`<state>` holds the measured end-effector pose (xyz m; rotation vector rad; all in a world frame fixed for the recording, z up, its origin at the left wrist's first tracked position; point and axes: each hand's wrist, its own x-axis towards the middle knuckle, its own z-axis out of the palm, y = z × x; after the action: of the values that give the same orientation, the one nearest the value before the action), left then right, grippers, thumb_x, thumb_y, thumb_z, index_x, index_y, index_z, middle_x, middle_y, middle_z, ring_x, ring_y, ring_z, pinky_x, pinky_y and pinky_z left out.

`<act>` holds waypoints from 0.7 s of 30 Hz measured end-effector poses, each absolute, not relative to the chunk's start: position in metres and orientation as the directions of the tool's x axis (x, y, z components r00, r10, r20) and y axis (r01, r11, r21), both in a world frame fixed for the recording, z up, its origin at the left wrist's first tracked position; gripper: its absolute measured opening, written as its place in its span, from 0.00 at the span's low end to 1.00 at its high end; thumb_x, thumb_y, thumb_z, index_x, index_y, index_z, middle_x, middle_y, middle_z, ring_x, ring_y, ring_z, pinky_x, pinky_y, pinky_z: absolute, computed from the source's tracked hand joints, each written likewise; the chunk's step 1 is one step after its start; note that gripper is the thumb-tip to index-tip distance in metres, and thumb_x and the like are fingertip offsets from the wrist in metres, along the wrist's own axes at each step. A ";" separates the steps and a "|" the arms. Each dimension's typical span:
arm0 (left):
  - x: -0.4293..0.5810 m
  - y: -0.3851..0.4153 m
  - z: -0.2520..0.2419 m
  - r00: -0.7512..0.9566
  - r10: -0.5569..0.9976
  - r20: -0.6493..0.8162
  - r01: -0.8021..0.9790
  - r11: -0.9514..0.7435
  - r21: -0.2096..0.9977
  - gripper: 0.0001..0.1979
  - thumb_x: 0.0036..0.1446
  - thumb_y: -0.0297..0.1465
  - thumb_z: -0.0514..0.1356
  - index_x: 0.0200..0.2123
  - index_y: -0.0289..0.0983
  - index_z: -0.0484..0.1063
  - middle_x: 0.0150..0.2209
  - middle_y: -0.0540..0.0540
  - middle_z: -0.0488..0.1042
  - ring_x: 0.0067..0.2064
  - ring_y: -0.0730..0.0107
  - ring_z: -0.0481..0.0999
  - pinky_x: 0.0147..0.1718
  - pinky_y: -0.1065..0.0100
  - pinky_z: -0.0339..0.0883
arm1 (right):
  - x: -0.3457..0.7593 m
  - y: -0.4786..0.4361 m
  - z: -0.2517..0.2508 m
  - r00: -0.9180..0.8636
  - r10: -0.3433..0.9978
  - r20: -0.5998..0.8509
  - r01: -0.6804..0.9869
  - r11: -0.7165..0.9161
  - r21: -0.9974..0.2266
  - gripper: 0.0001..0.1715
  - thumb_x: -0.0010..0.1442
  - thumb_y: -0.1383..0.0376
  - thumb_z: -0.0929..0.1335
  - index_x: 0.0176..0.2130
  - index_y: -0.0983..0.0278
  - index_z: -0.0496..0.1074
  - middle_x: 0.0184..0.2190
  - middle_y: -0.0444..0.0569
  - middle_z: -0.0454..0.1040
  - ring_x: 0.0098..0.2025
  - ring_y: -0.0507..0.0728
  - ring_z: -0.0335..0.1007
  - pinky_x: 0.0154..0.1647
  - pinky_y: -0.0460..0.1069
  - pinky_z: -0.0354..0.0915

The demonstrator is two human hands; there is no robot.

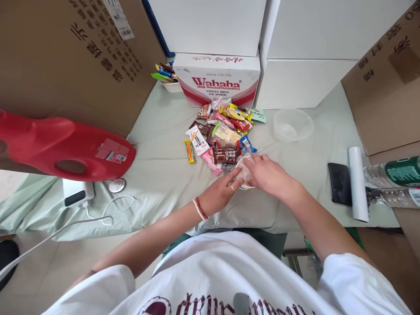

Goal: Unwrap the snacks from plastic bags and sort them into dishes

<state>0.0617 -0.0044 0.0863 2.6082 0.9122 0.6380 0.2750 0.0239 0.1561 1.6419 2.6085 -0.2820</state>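
In the head view my left hand (220,192) and my right hand (271,175) meet at the front edge of a heap of wrapped snacks. Between them is a crinkled clear plastic bag (243,169), with the fingers of both hands closed on it. A pale edge shows under the fingers, but what it belongs to is hidden. Just behind lies a brown cocoa snack packet (225,155), and a blue packet (246,144) is close to my right fingers. A white packet (197,140) and a small yellow packet (189,152) lie at the heap's left side.
A Wahaha carton (218,83) stands behind the heap. To the right are a clear round tub (293,125), a black phone (339,183), a white roll (358,183) and plastic bottles (402,171). A red jug (72,148) and a white charger (78,192) with cable sit left.
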 end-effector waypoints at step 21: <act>0.039 -0.013 0.041 0.503 0.714 0.487 0.498 -0.700 0.511 0.43 0.69 0.23 0.50 0.77 0.41 0.26 0.71 0.34 0.64 0.52 0.61 0.81 0.55 0.55 0.73 | 0.257 0.024 0.128 -0.606 0.794 0.045 0.736 0.581 -0.348 0.14 0.59 0.74 0.66 0.43 0.65 0.79 0.76 0.53 0.48 0.62 0.68 0.63 0.59 0.64 0.69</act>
<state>0.0390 -0.0134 0.0408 2.4461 1.0181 1.0024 0.2568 0.0238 0.1281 1.4517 2.9643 -0.5001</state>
